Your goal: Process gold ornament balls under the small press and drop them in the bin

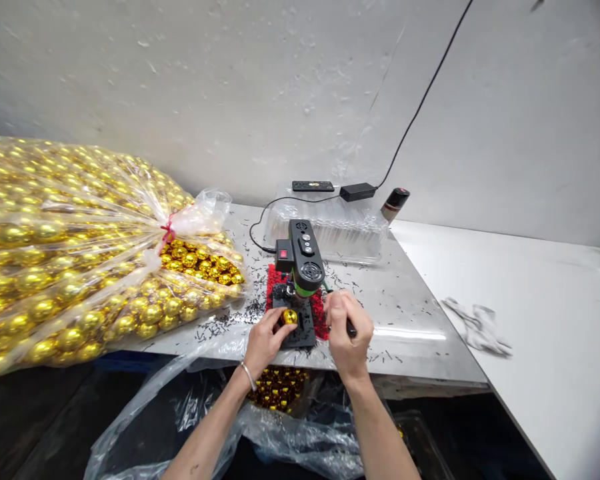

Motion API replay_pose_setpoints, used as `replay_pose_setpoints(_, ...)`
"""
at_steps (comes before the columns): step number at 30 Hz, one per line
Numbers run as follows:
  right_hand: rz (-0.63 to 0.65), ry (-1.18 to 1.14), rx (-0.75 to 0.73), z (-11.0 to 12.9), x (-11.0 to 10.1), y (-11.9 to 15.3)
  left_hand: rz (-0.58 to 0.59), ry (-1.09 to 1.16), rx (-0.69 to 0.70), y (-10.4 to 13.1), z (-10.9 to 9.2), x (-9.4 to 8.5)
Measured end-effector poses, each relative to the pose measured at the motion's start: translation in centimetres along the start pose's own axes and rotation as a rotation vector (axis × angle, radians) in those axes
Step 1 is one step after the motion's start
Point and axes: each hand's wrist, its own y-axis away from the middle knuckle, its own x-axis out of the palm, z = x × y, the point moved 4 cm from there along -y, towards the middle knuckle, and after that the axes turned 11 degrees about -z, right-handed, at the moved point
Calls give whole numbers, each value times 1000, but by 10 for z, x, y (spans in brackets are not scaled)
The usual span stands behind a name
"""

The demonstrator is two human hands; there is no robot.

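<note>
Now the left hand point(266, 339) pinches a glossy, round gold ball point(289, 317).

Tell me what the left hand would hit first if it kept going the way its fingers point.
The left hand points up and right, fingertips on a gold ball on the small drill press's base. Straight on, it would meet that ball first, then probably the press's column behind it; depth there is hard to judge.

Shiny gold ball point(290, 317) (small, round), on black drill base point(300, 327)
</note>
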Motion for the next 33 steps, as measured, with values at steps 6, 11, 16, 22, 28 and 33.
replay_pose_setpoints(6,-16,-22,-27,-5,-1,11,297,52,-101,78,24,-24)
replay_pose_setpoints(11,-30,-33,-15,-18,-1,24,275,-102,-17,82,16,-39)
replay_pose_setpoints(16,-46,-38,-22,-19,0,26,-246,-180,194,-19,-27,-91)
replay_pose_setpoints(22,-39,-20,-65,-17,0,25,-239,-784,146,-140,-18,-109)
replay_pose_setpoints(28,-7,-7,-109,-14,0,24,-147,-789,143,-153,0,-96)
replay_pose_setpoints(33,-26,-20,-113,-15,1,25,-127,-676,157,-153,-3,-90)
